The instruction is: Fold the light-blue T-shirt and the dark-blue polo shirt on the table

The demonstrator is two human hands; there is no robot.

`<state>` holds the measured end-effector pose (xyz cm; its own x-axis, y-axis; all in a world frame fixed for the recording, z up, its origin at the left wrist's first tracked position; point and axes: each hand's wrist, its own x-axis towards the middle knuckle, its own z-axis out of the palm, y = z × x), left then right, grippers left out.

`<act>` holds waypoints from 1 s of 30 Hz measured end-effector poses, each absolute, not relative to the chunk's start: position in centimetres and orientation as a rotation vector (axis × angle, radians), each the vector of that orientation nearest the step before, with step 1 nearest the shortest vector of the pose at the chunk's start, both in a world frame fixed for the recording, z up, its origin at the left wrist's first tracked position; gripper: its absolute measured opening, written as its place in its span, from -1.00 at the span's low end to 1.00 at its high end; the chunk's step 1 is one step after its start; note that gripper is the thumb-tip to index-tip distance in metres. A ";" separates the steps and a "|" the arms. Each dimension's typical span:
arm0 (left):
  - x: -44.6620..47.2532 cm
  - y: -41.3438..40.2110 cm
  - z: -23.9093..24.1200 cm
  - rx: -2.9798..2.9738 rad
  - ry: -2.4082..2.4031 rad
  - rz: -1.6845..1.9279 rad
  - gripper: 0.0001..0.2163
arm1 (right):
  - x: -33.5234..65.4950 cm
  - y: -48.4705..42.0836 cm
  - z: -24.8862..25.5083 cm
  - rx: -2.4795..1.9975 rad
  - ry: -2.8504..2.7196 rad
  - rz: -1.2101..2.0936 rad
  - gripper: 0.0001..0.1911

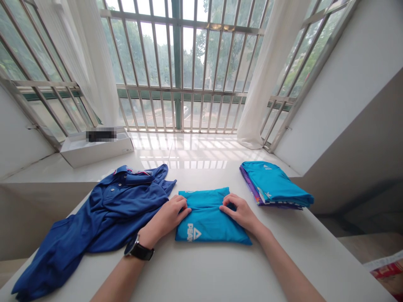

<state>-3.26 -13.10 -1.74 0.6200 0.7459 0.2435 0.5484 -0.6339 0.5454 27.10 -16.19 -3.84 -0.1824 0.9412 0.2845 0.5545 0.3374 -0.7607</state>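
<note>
A bright blue garment [208,226] with white lettering lies folded into a flat rectangle on the white table [201,277]. My left hand [173,212] pinches its left edge, thumb on top of the cloth. On the opposite edge, my right hand [239,209] grips the fabric with thumb and fingers closed. A crease runs across the cloth between the two hands. Left of it, a dark blue polo shirt [122,205] is spread loosely with its collar toward the window. A black watch [138,249] is on my left wrist.
Folded garments [273,184], blue on top and purple beneath, are stacked at the right. A white open box [97,149] stands on the sill at the back left. White curtains [258,96] hang beside the barred window [189,63]. The table's right edge slopes toward the lower right.
</note>
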 end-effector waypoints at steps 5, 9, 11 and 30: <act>-3.5 -12.8 -2.0 2.401 1.023 0.641 -0.81 | 27.1 -16.1 -3.9 -1.317 -1.867 0.643 -0.74; -3.7 -12.5 -2.2 2.406 1.017 0.610 -0.81 | 27.1 -16.1 -4.0 -1.317 -1.893 0.633 -0.75; -3.6 -12.7 -2.0 2.424 1.034 0.587 -0.81 | 27.1 -16.0 -4.0 -1.318 -1.896 0.628 -0.76; 0.8 -17.4 -1.7 2.807 1.032 0.613 -0.51 | 27.0 -16.1 -4.4 -1.316 -1.926 0.474 -0.88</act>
